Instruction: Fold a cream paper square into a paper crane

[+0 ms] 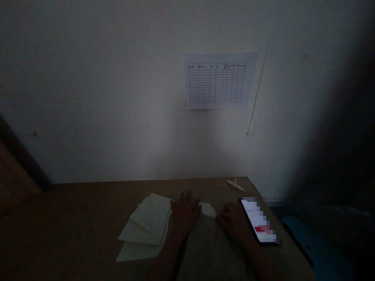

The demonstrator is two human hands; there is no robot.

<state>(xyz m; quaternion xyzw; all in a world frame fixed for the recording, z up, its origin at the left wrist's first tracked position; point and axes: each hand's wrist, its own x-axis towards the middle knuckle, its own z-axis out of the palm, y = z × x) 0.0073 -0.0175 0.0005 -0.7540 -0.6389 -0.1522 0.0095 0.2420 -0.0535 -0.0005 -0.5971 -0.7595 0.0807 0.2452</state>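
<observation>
A small piece of folded white paper [208,209] lies on the brown table between my two hands. My left hand [185,214] rests with its fingers spread, the fingertips pressing at the paper's left side. Curled inward, my right hand [231,219] has its thumb and finger at the paper's right corner; the dim light hides the exact grip. Left of my left hand is a fanned stack of white paper sheets [149,218], partly behind my wrist. A small folded paper crane [235,184] sits near the wall, beyond my right hand.
A phone with a lit screen [256,218] lies right of my right hand. Past the table's right edge is a teal object [319,246]. The table [82,230] meets a pale wall carrying a printed chart [216,82]. The scene is dim.
</observation>
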